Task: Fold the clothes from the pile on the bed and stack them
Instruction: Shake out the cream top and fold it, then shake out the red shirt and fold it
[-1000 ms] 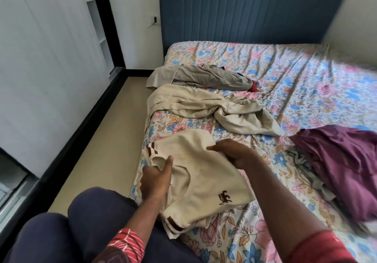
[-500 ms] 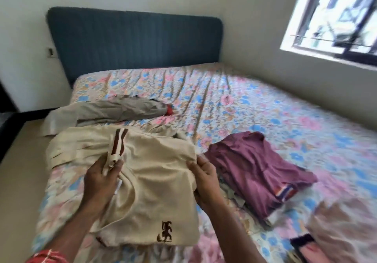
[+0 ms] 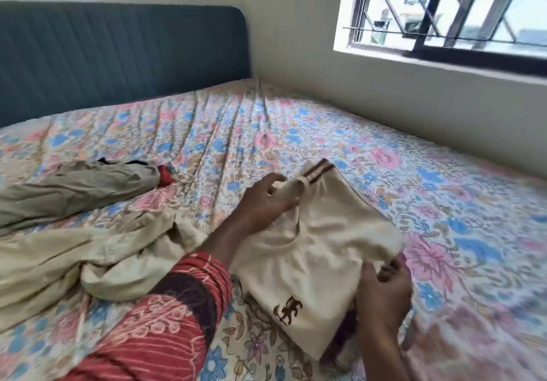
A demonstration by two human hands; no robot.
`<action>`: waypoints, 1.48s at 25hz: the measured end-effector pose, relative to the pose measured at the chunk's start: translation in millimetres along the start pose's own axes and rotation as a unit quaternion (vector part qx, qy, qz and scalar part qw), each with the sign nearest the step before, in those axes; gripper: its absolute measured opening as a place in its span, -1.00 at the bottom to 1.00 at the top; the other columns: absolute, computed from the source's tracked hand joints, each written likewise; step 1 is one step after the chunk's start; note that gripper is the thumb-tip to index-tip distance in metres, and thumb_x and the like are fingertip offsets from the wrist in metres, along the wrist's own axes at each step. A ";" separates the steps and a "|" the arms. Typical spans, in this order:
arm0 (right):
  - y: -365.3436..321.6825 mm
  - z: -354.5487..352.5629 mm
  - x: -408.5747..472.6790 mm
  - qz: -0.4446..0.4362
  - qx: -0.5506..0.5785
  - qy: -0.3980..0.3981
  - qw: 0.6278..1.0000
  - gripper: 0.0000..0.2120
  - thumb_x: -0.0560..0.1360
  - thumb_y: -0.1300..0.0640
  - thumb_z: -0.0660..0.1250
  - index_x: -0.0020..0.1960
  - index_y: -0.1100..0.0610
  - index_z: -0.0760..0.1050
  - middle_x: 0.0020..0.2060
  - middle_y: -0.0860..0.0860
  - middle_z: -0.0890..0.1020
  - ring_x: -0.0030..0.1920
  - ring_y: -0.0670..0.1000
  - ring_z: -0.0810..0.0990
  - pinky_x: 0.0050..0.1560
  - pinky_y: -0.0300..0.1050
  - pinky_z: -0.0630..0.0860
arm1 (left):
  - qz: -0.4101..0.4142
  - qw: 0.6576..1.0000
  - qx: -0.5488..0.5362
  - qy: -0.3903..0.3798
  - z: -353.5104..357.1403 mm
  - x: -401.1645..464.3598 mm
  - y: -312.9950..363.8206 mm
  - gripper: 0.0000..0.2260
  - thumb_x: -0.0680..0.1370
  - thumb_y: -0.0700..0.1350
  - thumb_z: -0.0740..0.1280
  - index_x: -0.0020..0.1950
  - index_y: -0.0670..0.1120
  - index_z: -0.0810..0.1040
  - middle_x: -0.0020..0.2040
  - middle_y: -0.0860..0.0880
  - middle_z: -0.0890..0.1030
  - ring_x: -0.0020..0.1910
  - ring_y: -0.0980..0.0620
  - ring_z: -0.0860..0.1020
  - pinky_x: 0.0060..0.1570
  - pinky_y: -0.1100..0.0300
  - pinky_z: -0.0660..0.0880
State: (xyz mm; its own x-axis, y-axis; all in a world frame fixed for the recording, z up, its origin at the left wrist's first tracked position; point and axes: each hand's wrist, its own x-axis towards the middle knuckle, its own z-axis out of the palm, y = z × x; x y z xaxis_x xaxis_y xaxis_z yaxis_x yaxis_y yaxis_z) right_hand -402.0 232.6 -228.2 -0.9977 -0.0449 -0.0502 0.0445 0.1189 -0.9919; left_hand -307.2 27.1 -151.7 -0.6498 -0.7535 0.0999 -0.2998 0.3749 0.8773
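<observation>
Head view: folded cream shirt being set on the stack.
Left hand pinches its collar, right hand grips the edge; next, likely release and flatten.

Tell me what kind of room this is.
Most likely a home bedroom: a bed with a floral sheet and padded blue headboard, a barred window beside it, and clothes such as a cream shirt being folded.
</observation>
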 end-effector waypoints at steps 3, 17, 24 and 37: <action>13.8 1.3 -0.9 -0.111 -0.132 0.012 0.985 -0.50 0.45 0.19 0.52 0.32 0.11 0.43 0.12 0.12 0.52 0.19 0.26 0.55 0.24 0.12 0.49 | -0.018 0.999 0.033 -0.019 11.2 -6.3 -20.6 -0.59 0.47 0.08 0.54 0.28 0.04 0.59 0.16 0.02 0.61 0.14 0.11 0.57 0.06 0.21 0.45; -27.7 182.9 -150.7 -0.405 -0.249 -0.399 0.784 -0.93 0.53 0.13 0.35 -0.02 0.07 0.60 -0.07 0.05 0.62 -0.05 0.18 0.61 -0.03 0.09 0.54 | -0.093 0.978 0.067 0.173 -159.3 -123.2 -102.1 -0.79 0.58 -0.18 0.43 -0.25 -0.16 0.63 -0.33 -0.10 0.67 -0.44 0.11 0.59 -0.31 0.20 0.56; 6.9 248.4 -177.2 -0.361 -0.358 -0.464 0.726 -0.48 0.50 0.28 0.30 0.44 0.08 0.34 0.31 0.12 0.46 0.18 0.14 0.53 0.07 0.03 0.53 | -0.208 0.937 0.045 0.278 -231.4 -185.5 -158.4 -0.86 0.61 -0.19 0.41 -0.14 -0.16 0.67 -0.26 -0.10 0.71 -0.38 0.05 0.64 -0.36 0.19 0.56; -5.7 329.0 -175.1 -0.387 -0.326 -0.460 0.730 -0.69 0.60 0.07 0.28 0.31 0.10 0.35 0.14 0.16 0.60 -0.01 0.16 0.56 -0.10 -0.02 0.40 | -0.216 0.951 0.178 0.129 -238.8 -161.7 -243.0 -0.38 0.47 -0.17 0.48 0.49 0.06 0.37 0.40 -0.01 0.38 0.39 -0.01 0.41 0.41 0.03 0.41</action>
State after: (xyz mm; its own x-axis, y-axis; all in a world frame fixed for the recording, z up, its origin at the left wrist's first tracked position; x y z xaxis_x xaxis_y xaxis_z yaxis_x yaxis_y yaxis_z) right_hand -211.0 -86.5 -252.2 -0.2420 -0.9599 0.1414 -0.8472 0.1380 -0.5131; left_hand 37.6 -71.1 -269.0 -0.2335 -0.9689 -0.0819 -0.7468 0.1248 0.6533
